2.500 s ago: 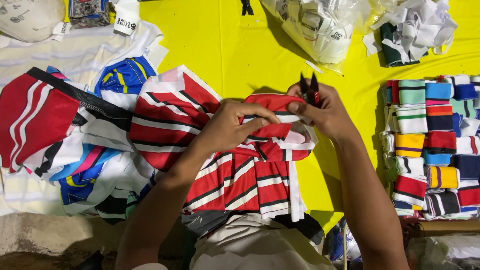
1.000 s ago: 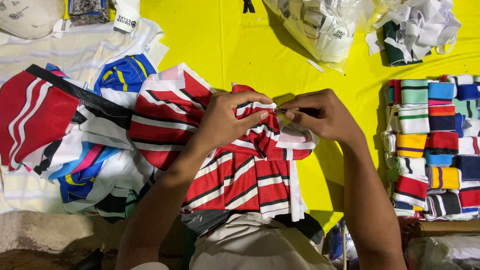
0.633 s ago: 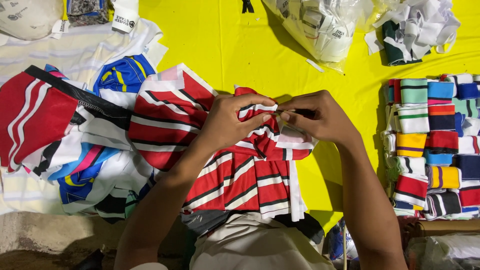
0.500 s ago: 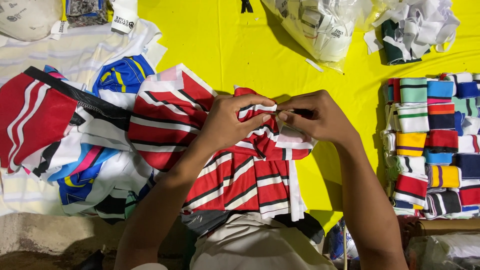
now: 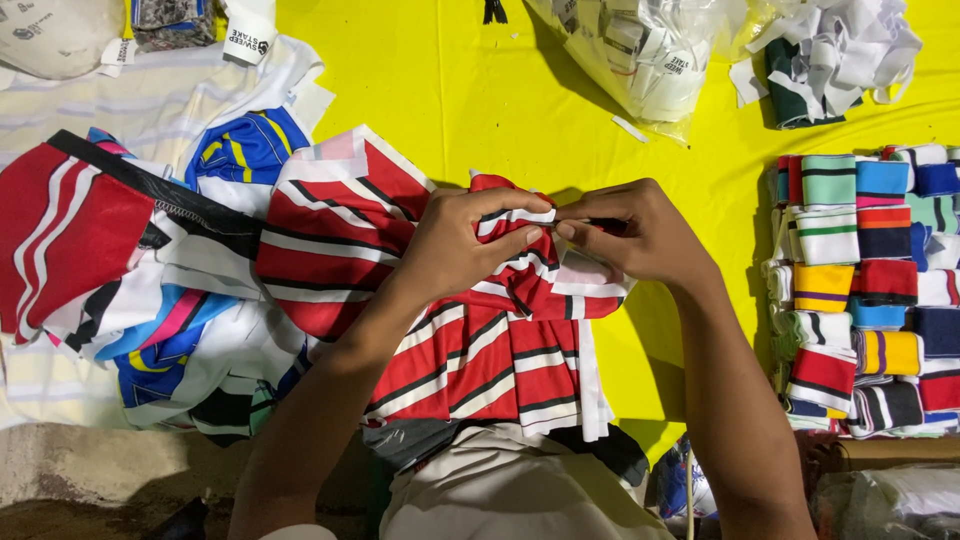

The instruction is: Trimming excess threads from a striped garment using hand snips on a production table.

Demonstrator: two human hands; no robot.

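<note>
Pinching red-white striped fabric (image 5: 500,330) w/ both hands — left hand (image 5: 455,245) & right hand (image 5: 630,235) grip closed on its folded edge, fingertips touching, over yellow bench (image 5: 450,90).

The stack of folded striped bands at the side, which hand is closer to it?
Right. The right hand is beside the bands, with bare yellow table between; the left hand is farther away.
</note>
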